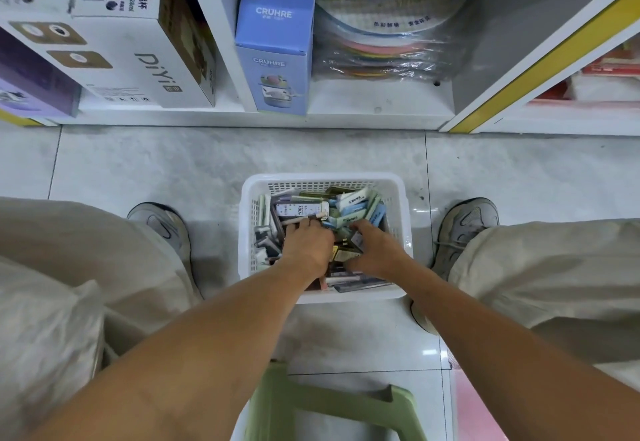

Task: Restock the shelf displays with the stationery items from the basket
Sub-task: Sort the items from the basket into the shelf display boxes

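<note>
Both hands were down in the white basket (249,219), which sat on the grey tiled floor (207,163) between the person's two shoes, just in front of the shelf (263,118). The basket was heaped with small stationery packs (349,203), erasers and slim boxes lying every which way. The left hand (306,245) was buried among them, knuckles up, fingers curled down onto the pile near a white tube-shaped pack (301,210); whether it actually gripped anything could not be told. The right hand (375,250) lay beside it, fingers reaching forward into the packs, its hold equally unclear. On the shelf above stood a blue CRUHRE box (275,49), upright, with a stack of plastic-wrapped round coloured paper (388,35) just to its right and a white DiYi carton (138,60) in the neighbouring bay. A green stool (311,402) showed at the bottom edge.
</note>
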Demonstrator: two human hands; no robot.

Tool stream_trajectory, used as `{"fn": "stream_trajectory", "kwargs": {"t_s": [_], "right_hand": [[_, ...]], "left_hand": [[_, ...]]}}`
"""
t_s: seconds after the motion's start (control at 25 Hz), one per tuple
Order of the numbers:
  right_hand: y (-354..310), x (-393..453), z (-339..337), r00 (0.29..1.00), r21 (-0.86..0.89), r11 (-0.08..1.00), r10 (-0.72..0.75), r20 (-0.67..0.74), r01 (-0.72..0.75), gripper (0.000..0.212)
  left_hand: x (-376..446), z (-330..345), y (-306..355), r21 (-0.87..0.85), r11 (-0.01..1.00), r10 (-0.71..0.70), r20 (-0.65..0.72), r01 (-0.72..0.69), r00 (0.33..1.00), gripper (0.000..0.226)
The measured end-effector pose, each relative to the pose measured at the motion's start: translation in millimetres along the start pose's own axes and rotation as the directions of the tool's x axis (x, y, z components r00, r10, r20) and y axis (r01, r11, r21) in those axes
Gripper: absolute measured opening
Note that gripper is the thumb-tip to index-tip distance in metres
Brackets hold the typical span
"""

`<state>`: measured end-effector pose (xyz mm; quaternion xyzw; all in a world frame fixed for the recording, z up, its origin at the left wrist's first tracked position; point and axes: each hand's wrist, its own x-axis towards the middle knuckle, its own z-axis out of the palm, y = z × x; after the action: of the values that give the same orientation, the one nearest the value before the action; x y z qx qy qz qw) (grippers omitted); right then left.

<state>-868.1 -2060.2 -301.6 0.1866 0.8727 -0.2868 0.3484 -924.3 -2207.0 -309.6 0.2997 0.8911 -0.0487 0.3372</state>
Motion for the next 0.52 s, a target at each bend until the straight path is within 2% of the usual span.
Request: {"fn": "stream_trajectory", "kwargs": {"t_s": [0.16, 0.28, 0.36, 0.52], "right_hand": [[-4.2, 0.9, -0.4, 0.997, -0.014, 0.999, -0.043, -0.058, 0.043, 0.069], [-1.5, -1.9, -7.1, 0.995, 0.01, 0.998, -0.059, -0.083, 0.06, 0.07], [-0.7, -2.0, -13.5, 0.993, 0.01, 0.998, -0.065, -0.097, 0.066, 0.069], [3.4, -3.3, -28.1, 0.99, 0.103, 0.994, -0.02, -0.14, 0.035, 0.056]], "left_hand": [[-0.5, 3.5, -0.3, 0.05, 0.998, 0.03, -0.008, -0.029, 1.0, 0.043], [0.1, 0.6, -4.4, 0.027, 0.997, 0.075, -0.035, -0.074, 0.997, 0.029], [1.0, -6.4, -8.2, -0.004, 0.995, 0.103, -0.06, -0.103, 0.993, 0.024], [1.4, -16.9, -18.9, -0.162, 0.977, 0.129, -0.053, -0.136, 0.99, 0.036]]}}
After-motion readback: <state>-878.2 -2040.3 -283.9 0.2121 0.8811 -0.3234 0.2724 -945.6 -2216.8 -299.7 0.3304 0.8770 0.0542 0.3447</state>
